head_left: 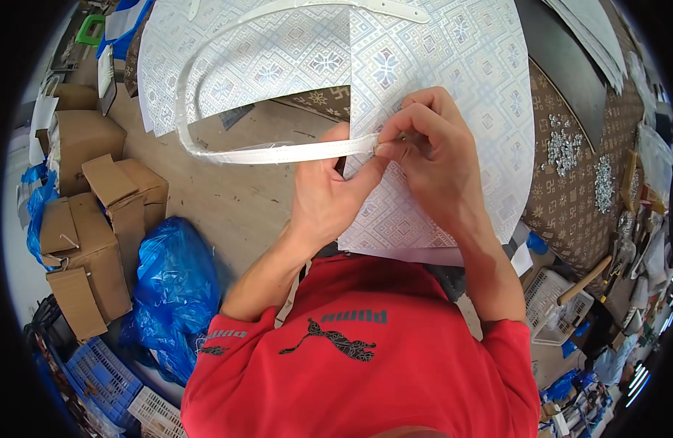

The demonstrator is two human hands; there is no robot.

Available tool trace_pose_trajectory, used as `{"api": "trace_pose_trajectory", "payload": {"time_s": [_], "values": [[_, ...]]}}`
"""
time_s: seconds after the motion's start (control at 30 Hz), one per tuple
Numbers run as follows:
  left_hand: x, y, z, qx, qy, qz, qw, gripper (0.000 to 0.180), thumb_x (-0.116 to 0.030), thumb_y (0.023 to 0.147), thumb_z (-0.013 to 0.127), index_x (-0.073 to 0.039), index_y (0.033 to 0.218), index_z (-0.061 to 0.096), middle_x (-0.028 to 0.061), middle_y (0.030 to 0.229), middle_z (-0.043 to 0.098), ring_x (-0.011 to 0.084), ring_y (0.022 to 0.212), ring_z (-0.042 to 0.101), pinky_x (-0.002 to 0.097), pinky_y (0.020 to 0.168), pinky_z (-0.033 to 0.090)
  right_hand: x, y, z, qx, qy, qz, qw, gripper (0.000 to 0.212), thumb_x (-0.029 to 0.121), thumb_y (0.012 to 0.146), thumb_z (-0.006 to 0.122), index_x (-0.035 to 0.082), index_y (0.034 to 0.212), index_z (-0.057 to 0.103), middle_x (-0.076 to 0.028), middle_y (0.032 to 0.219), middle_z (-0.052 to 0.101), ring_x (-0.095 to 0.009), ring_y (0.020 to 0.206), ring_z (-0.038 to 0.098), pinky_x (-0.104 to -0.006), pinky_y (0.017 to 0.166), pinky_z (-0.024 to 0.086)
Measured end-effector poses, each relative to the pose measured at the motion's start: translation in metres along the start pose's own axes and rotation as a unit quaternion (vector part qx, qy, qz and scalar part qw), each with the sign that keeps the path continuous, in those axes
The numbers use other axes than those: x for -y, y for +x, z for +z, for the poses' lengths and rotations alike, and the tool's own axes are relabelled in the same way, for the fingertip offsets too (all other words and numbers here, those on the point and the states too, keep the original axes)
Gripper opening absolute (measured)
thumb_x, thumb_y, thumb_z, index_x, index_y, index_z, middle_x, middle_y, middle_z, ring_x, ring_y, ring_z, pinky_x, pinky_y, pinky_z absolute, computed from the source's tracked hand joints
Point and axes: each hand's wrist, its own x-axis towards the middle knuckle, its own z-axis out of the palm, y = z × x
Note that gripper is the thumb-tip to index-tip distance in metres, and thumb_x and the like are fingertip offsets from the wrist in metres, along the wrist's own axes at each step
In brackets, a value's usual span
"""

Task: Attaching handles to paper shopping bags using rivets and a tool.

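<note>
A white belt (278, 155) loops from my hands out to the left and back over the patterned sheet, where its tip with punched holes (401, 9) lies at the far side. My left hand (322, 193) is closed on the strap near its end, thumb on top and fingers underneath. At that end, my right hand (442, 157) pinches the strap between thumb and fingertips. A small metallic bit seems to show there, but the fingers cover most of it. Below both hands is the pale, diamond-patterned sheet (490, 80) covering the work table.
On the brown patterned cloth (563, 212) at the right lie two piles of small shiny metal pieces (563, 146), (604, 186). A white plastic basket (552, 292) stands at lower right. Cardboard boxes (88, 241) and a blue plastic bag (174, 285) stand on the floor at left.
</note>
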Motion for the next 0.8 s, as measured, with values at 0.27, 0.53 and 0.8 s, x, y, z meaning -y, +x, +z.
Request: {"api": "trace_pose_trajectory", "payload": {"time_s": [0.27,0.53,0.8], "values": [[0.008,0.005,-0.001,-0.002,0.023,0.04,0.999,0.021,-0.006,0.091,0.074,0.0,0.111,0.071,0.0054,0.096,0.071,0.0101,0.087,0.062,0.0289,0.075,0.051,0.0,0.008,-0.002,-0.029,-0.006,0.024,0.999,0.018,-0.004,0.086,0.071,0.004,0.101,0.067,-0.001,0.094,0.058,-0.012,0.084,0.056,-0.0246,0.072,0.045],[0.024,0.004,-0.015,0.002,-0.19,-0.166,0.968,0.032,-0.021,0.1,0.069,0.003,0.12,0.067,0.0071,0.105,0.072,0.0121,0.096,0.066,0.0278,0.083,0.052,-0.019,0.016,-0.028,-0.059,0.102,0.115,0.986,0.013,0.006,0.099,0.063,0.0,0.109,0.067,-0.002,0.091,0.066,-0.011,0.082,0.061,-0.0245,0.078,0.049],[0.035,0.0,-0.023,0.01,-0.224,-0.189,0.956,0.042,-0.019,0.098,0.071,0.003,0.132,0.061,0.0106,0.12,0.071,0.0158,0.103,0.068,0.0302,0.094,0.052,-0.014,-0.001,-0.044,0.114,0.191,0.082,0.971,0.02,0.003,0.098,0.062,0.0,0.117,0.068,-0.004,0.095,0.07,-0.012,0.085,0.067,-0.0273,0.082,0.054]]}}
